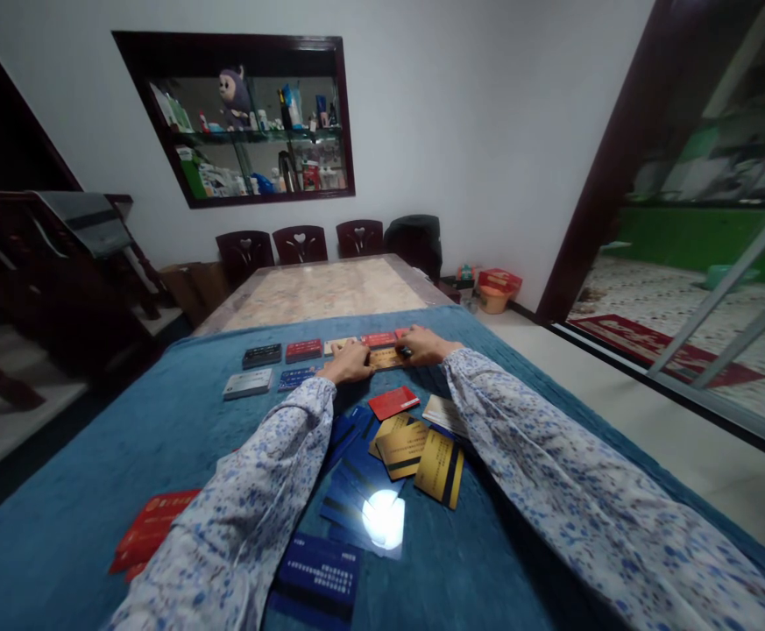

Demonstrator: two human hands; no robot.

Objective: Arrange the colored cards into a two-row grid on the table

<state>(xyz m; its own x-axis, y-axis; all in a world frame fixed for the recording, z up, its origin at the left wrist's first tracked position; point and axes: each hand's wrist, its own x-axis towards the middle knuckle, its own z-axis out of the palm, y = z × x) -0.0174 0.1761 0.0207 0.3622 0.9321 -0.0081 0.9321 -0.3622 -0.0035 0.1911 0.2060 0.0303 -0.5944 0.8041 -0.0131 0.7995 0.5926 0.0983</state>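
Both hands meet at a gold bank card [386, 358] in the row of card stacks across the cloth. My left hand [349, 362] has its curled fingers on the card's left end. At the right end, my right hand [422, 345] pinches its edge, with something small and dark by the fingertips. A red card [378, 339] lies just behind. To the left sit a black card stack [262, 355], a red stack [303, 350], a white stack [248, 384] and a blue card [296, 378]. A pale gold card [339, 346] is partly hidden by my left hand.
Nearer me lie loose gold cards [440, 467], blue cards [320, 574], a red card [393, 403] and a white card [444, 414]. Red packets [152, 530] rest beside my left sleeve. A blue cloth [204, 421] covers the table's near part; chairs [300, 244] stand beyond.
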